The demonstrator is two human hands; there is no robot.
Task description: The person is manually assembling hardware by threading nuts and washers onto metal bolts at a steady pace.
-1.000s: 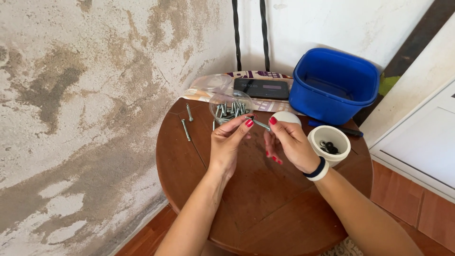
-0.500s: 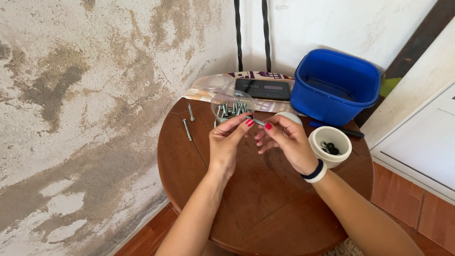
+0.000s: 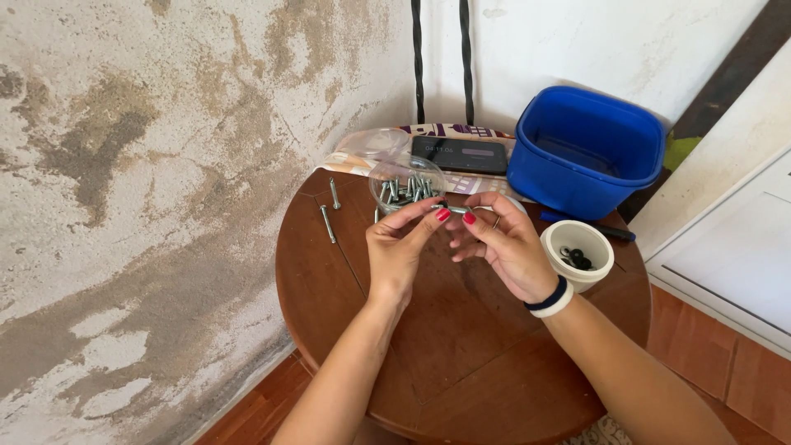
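Note:
My left hand (image 3: 402, 247) and my right hand (image 3: 499, 245) meet over the round wooden table (image 3: 461, 346), fingertips pinching a small metal screw (image 3: 454, 210) between them. Just behind the hands stands a clear plastic bowl (image 3: 407, 182) filled with several metal screws. A white cup (image 3: 578, 251) holding small black parts sits to the right of my right hand. Two loose screws (image 3: 329, 216) lie on the table to the left of the bowl.
A blue plastic tub (image 3: 587, 152) stands at the back right of the table. A dark phone (image 3: 460, 154) lies on a patterned cloth behind the bowl, next to a clear lid (image 3: 372, 145). A stained wall is on the left, a white cabinet (image 3: 733, 247) on the right.
My right hand has moved in closer to the left, and its fingertips now meet the left hand's on the screw. The left hand has stayed in place.

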